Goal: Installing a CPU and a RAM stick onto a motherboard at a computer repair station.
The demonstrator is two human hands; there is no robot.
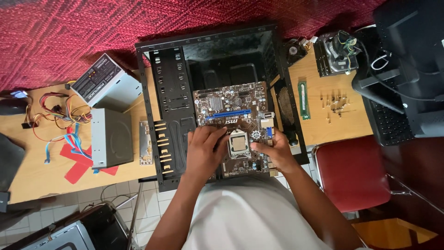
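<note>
- Motherboard [233, 125] lies flat inside the open black computer case [171, 92], which rests on its side on the wooden desk [41, 176], near the desk's front edge.
- Board sits in the case's near-right part, close to the person; far edge of the board runs toward the back of the case, near edge is straight ahead of the body.
- Long axis of the board: roughly front-to-back from the person, slightly tilted; blue slot [229, 114] runs across it left to right.
- CPU socket [238, 143] sits between the 2 hands, in the near half of the board.
- Left hand [205, 150]: fingers curled down on the board's left edge beside the socket, touching it; whether it pinches the edge or only presses, cannot tell.
- Right hand [276, 149]: fingers bent around the board's right edge just beside the rear ports [267, 121], thumb side toward the socket; looks like a grip on the edge.
- Both hands about equally near the board, 1 per side, socket centered.
- Around: power supply [105, 83] and drive [111, 137] on the desk left of the case, loose coloured cables [60, 111] at the left edge, memory stick [303, 100], screws [335, 104] and cooler fan [335, 53] on the desk right of the case, red chair [354, 171] off the right front corner.
</note>
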